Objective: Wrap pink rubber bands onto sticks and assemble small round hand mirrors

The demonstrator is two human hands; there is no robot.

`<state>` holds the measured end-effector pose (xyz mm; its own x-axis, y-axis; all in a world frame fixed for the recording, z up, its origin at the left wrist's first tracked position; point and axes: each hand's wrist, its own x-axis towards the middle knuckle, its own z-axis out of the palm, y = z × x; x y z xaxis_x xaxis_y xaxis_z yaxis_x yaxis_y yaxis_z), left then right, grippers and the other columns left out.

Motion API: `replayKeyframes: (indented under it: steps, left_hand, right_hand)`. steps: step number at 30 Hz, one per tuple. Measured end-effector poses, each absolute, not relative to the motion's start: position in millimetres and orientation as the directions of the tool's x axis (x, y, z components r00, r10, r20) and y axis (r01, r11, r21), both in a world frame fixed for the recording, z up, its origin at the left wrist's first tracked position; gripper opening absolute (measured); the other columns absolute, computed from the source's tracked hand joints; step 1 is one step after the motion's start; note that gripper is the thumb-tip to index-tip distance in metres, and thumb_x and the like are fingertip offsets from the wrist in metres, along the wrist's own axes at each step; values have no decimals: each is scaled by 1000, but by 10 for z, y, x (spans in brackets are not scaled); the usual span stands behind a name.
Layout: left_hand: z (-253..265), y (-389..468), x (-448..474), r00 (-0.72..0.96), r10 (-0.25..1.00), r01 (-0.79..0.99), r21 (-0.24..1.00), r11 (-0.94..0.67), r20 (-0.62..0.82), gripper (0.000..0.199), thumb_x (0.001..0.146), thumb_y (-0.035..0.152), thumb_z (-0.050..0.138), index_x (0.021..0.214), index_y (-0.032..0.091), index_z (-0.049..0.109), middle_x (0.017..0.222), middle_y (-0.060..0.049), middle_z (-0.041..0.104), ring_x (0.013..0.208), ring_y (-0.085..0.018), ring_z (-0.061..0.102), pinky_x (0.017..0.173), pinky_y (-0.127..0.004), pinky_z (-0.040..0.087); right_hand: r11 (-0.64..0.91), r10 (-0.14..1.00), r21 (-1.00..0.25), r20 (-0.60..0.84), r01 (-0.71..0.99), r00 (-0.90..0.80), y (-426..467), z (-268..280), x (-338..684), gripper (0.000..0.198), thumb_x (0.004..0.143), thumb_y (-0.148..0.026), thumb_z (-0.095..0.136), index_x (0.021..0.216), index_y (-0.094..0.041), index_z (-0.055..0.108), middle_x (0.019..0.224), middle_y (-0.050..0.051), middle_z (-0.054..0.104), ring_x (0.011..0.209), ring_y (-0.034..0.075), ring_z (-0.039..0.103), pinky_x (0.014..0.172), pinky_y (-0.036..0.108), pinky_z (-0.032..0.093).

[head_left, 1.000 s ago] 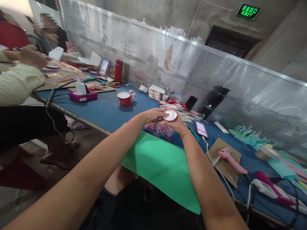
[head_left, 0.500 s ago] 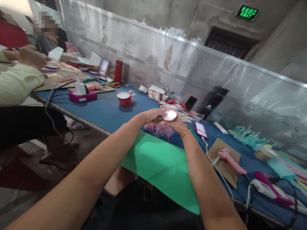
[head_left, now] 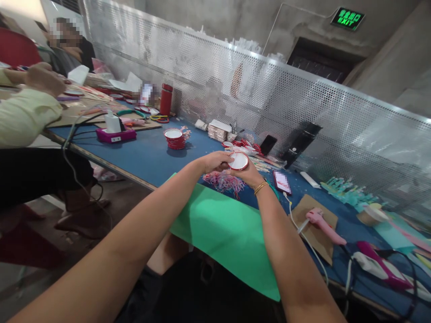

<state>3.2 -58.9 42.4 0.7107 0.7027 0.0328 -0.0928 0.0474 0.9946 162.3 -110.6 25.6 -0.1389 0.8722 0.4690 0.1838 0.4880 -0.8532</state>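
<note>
Between my two hands is a small round white disc with a red rim (head_left: 239,161), its white face turned up. My left hand (head_left: 217,162) grips its left edge, the thumb lying on the face. Around the right and lower side curl the fingers of my right hand (head_left: 249,174), a gold bracelet on that wrist. Just below the hands lies a tangle of pink and purple cords (head_left: 224,183) on the blue table (head_left: 141,157). A green sheet (head_left: 229,233) spreads under my forearms. To the left stands a stack of similar red-rimmed discs (head_left: 175,139).
A purple power strip (head_left: 116,135) and red flask (head_left: 166,100) are to the left. Rightward lie a phone (head_left: 282,181), a pink glue gun (head_left: 325,225) on cardboard and a black bottle (head_left: 302,142). A perforated metal screen (head_left: 202,58) backs the table. A co-worker's sleeve (head_left: 28,116) shows at left.
The disc has tilted very slightly in my hands. Both hands keep almost the same place and hold.
</note>
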Motion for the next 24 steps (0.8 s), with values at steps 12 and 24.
replayKeyframes:
  steps: [12,24]
  left_hand:
    - [441,-594,35,682,730,-119,992,46,48,18,69,22,72,80,15,59,49,6,40,39,-3,29,41,-17,14]
    - [443,-575,39,617,773,-124,988,-95,152,18,74,26,70,83,16,58,50,7,35,42,-4,25,42,-18,15]
  right_hand:
    - [477,879,-864,465,163,-109,-1037,215,1646,85,44,-44,89,118,-21,55,122,8,65,110,22,61,103,41,48]
    - [201,979,-951,188,-235,77,-792,39,1849,47,53,-46,85,88,-25,62,84,1,72,83,22,69,84,47,57]
